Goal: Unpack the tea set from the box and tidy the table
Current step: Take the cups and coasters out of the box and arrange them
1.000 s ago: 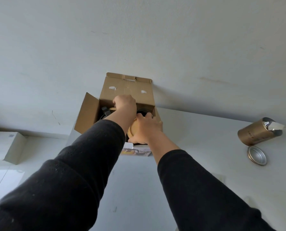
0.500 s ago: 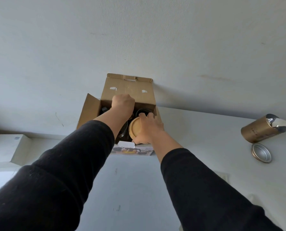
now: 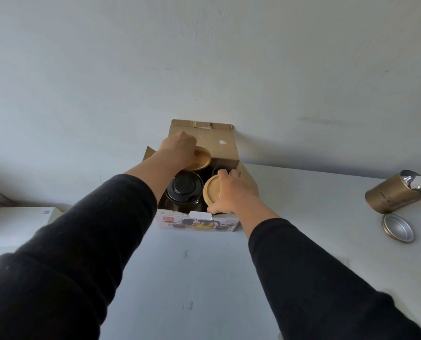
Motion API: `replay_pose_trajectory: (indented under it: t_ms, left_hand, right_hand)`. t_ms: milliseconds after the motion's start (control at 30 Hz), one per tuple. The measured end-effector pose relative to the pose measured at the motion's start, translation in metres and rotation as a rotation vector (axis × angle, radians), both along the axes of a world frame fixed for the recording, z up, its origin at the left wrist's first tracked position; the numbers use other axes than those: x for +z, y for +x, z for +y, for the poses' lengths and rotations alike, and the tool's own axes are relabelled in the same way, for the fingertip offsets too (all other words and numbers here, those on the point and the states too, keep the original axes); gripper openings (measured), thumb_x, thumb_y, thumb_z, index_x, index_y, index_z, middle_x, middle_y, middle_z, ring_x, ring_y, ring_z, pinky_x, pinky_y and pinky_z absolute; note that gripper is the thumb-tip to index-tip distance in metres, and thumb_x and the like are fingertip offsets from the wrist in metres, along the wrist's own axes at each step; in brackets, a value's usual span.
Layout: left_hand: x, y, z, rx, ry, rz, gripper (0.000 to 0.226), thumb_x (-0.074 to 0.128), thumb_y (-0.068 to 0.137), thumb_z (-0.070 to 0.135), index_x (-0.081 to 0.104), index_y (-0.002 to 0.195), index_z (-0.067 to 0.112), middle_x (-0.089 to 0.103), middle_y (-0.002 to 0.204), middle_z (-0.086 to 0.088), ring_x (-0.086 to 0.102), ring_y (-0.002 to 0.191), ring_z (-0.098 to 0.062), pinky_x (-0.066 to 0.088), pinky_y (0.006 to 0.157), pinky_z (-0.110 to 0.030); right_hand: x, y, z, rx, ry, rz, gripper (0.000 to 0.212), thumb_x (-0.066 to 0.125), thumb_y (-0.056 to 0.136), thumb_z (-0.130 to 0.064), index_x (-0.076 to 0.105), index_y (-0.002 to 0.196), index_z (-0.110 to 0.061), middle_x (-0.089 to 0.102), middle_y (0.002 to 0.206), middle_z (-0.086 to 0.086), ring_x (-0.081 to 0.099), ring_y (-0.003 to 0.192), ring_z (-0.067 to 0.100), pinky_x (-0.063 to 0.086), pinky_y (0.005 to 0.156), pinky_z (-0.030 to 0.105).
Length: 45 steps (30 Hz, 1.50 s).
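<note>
1. Head view: the left hand (image 3: 180, 149) is closing its grip on a wooden coaster (image 3: 200, 160) above the box (image 3: 204, 136).
2. The right hand (image 3: 231, 192) is gripping a second wooden coaster (image 3: 211, 192) at the box's right side; a dark teapot (image 3: 184, 190) is sitting inside.
3. Each coaster is best lifted straight up, clear of the flaps.
4. A gold canister (image 3: 391, 195) and its lid (image 3: 398, 228) are lying well apart on the counter (image 3: 192, 278).
</note>
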State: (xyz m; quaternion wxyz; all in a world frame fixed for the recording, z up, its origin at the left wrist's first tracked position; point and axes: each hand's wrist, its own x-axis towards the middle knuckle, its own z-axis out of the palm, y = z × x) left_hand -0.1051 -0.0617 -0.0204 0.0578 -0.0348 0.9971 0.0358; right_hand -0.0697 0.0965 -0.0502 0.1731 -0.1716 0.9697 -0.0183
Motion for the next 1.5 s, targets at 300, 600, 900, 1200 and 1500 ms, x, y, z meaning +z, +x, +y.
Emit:
replay_pose_trajectory:
  t_ms: [300, 600, 900, 1200, 1500]
  left_hand:
    - [0.02, 0.014, -0.016, 0.237, 0.38, 0.098, 0.029, 0.051, 0.093, 0.018, 0.055, 0.115, 0.001, 0.058, 0.115, -0.018, 0.058, 0.1, -0.031, 0.044, 0.072, -0.031]
    - [0.036, 0.01, 0.053, 0.231, 0.605, 0.076, 0.034, 0.047, 0.095, 0.018, 0.055, 0.126, 0.005, 0.06, 0.119, -0.015, 0.057, 0.098, -0.028, 0.046, 0.078, -0.03]
    - [-0.022, -0.014, 0.195, 0.406, 0.832, 0.042, 0.039, 0.047, 0.095, 0.014, 0.048, 0.134, 0.018, 0.053, 0.131, -0.016, 0.055, 0.114, -0.032, 0.048, 0.09, -0.035]
    - [-0.111, -0.048, 0.307, 0.515, 0.859, -0.07, 0.039, 0.045, 0.097, 0.013, 0.046, 0.135, 0.02, 0.051, 0.13, -0.017, 0.056, 0.109, -0.032, 0.045, 0.071, -0.032]
    - [-0.15, -0.082, 0.347, 0.504, 0.777, -0.041, 0.043, 0.036, 0.097, 0.005, 0.043, 0.137, 0.016, 0.034, 0.137, -0.014, 0.051, 0.104, -0.031, 0.042, 0.086, -0.031]
  right_hand:
    - [0.023, 0.007, -0.003, -0.113, -0.106, 0.035, 0.1, 0.08, 0.061, -0.047, 0.029, 0.14, -0.014, 0.04, 0.134, 0.014, 0.044, 0.122, 0.031, 0.046, 0.095, 0.04]
    - [0.046, 0.016, 0.057, -0.328, -0.143, 0.083, 0.097, 0.081, 0.063, -0.043, 0.029, 0.138, -0.012, 0.036, 0.135, 0.014, 0.039, 0.125, 0.033, 0.044, 0.099, 0.041]
    - [0.009, -0.016, 0.188, -0.464, -0.074, 0.004, 0.104, 0.078, 0.065, -0.043, 0.018, 0.145, -0.011, 0.029, 0.14, 0.013, 0.034, 0.127, 0.033, 0.043, 0.096, 0.04]
    - [-0.061, -0.068, 0.305, -0.46, -0.038, -0.063, 0.102, 0.079, 0.065, -0.043, 0.021, 0.142, -0.009, 0.031, 0.139, 0.012, 0.035, 0.126, 0.032, 0.043, 0.097, 0.04]
    - [-0.107, -0.114, 0.354, -0.449, -0.039, -0.113, 0.097, 0.08, 0.062, -0.039, 0.026, 0.138, -0.011, 0.031, 0.135, 0.01, 0.036, 0.124, 0.032, 0.045, 0.094, 0.039]
